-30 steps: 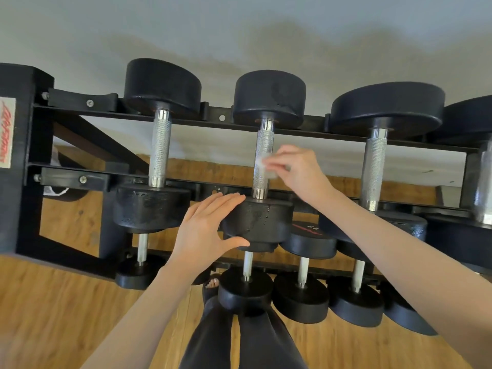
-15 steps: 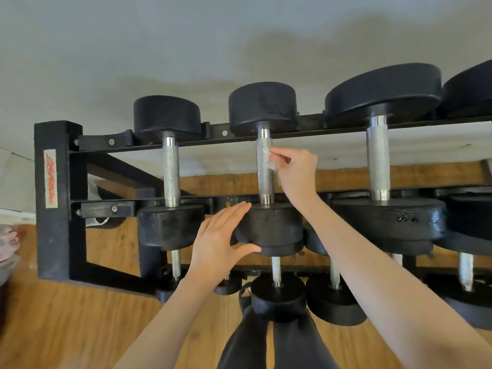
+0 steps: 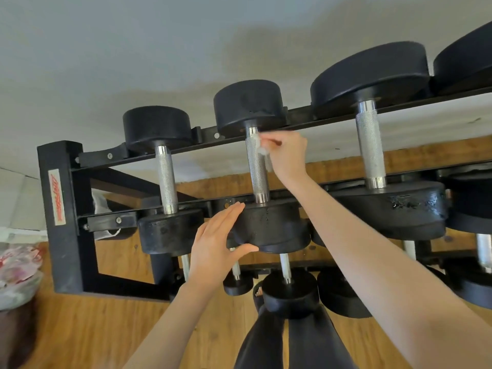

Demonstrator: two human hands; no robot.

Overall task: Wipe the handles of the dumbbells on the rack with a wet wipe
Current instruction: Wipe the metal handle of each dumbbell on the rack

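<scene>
Rack (image 3: 64,222) of black steel carries the top row of dumbbells, each lying across its two rails with the knurled handle spanning the gap. The middle dumbbell (image 3: 269,227) looks heavy and rigid, cast heads on a chromed bar; it should sit firm under rubbing and has no need to be lifted. Its handle (image 3: 256,171) is hard, rough metal that will likely drag at soft cloth instead of letting it slide. The left hand (image 3: 213,251) lies spread, fingers straight along the near head and thumb under its edge, steadying it. The right hand (image 3: 286,155) pinches the wet wipe (image 3: 260,147) against the far end of the handle, just under the far head. The wipe is small, limp and thin, so it is best taken bunched between fingertips and wrapped partway round the bar.
</scene>
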